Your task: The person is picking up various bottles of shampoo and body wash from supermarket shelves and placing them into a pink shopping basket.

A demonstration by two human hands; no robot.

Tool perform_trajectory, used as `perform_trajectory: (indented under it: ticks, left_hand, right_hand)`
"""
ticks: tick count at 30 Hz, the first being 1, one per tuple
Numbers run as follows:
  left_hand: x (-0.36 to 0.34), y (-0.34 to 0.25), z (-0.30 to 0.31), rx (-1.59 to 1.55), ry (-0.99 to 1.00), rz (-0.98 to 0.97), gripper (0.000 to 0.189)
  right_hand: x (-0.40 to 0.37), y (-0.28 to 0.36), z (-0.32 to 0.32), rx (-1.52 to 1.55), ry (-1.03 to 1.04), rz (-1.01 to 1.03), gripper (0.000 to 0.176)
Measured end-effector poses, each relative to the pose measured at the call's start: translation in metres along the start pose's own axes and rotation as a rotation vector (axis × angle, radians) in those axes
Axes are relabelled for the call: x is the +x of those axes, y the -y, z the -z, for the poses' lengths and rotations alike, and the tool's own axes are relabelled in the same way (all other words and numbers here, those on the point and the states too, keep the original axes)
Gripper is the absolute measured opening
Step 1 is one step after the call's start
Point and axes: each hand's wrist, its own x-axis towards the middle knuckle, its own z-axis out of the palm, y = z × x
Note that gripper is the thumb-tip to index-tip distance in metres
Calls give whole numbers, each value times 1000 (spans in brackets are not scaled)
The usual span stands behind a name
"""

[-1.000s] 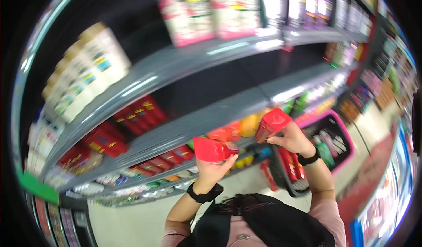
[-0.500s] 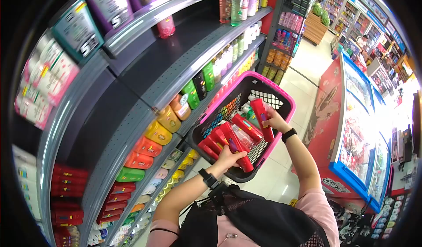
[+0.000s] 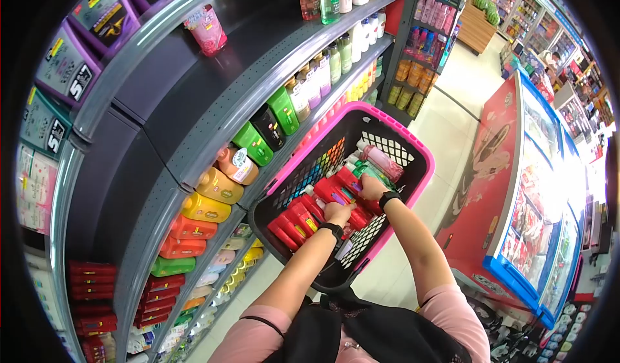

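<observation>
A black basket with a pink rim (image 3: pixel 423 163) holds several red bottles (image 3: pixel 294 221), along with green and clear pink bottles (image 3: pixel 381 161) at its far end. Inside it, my left hand (image 3: pixel 338 214) is closed around a red bottle among the others; its fingertips are partly hidden. Close by on the right, my right hand (image 3: pixel 372 187) grips another red bottle (image 3: pixel 349 181), its fingers bent over it. Both hands are low in the basket, only a short gap apart.
Left of the basket, a grey shelf unit (image 3: pixel 194 131) carries orange, yellow, green and black bottles in a row. A red and blue chest freezer (image 3: pixel 481 189) stands to the right. Pale floor tiles (image 3: pixel 445 121) run between them, and a wooden crate (image 3: pixel 478 30) stands farther back.
Both hands have lowered their red bottles into the basket and come closer together. The view has shifted, and the pink bottles at the far end now show better.
</observation>
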Motion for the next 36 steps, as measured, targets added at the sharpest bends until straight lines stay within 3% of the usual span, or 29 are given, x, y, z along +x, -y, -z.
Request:
perform_trajectory:
  ticks: [2,3,6,10,12,14,16,17,18,19,20,22,24,25,27,29,32,34,36]
  left_hand:
    - [11,3,-7,66,-83,62,76]
    - [11,3,-16,142,-306,-11,84]
    - [13,4,-18,251,-380,-128,95]
    - [-7,-12,-6,229,-289,-83,97]
    - [30,16,-14,272,-241,-64,101]
    - [23,10,-16,270,-254,-68,83]
    - [37,20,-16,624,-117,-319,67]
    - [-11,1,-7,556,-292,-375,55]
    - [22,20,-15,477,-102,-342,59]
    - [13,21,-18,137,-77,-194,64]
    - [-25,-2,9,-38,114,-174,61]
    - [-34,2,26,-86,281,-197,38]
    - [-78,-5,79,-146,533,-319,31]
    - [-95,-4,105,-111,476,-420,29]
    - [-129,12,159,-139,393,-560,28]
    - [-169,36,224,-251,303,-614,27]
    - [-216,95,307,-414,33,-662,22]
    - [-236,140,349,-475,-249,-788,21]
    - [-256,178,394,-576,-447,-835,23]
  right_hand:
    - [1,3,2,-26,50,17,49]
    - [4,2,-1,-29,43,4,47]
    - [10,3,-3,-36,59,-23,45]
    - [-1,17,3,-80,64,-76,43]
    - [2,19,-4,-100,19,-106,44]
    - [0,21,-4,-165,-20,-56,39]
    - [-1,19,-7,-215,-79,19,34]
    - [9,5,-16,-233,-107,61,33]
    - [16,-7,-21,-218,-28,69,37]
    - [5,2,-10,-217,-85,117,35]
    - [16,-11,-18,-199,-75,110,37]
    - [28,-22,-23,-182,-49,105,40]
    - [16,-10,-5,-174,-2,101,43]
    - [12,6,4,-144,-2,9,45]
    - [20,0,8,-167,-157,174,48]
    - [2,37,34,-152,-260,264,46]
    - [-57,144,77,-56,-253,279,43]
    - [-103,223,84,-15,-316,406,41]
    - [-147,308,83,296,-153,645,40]
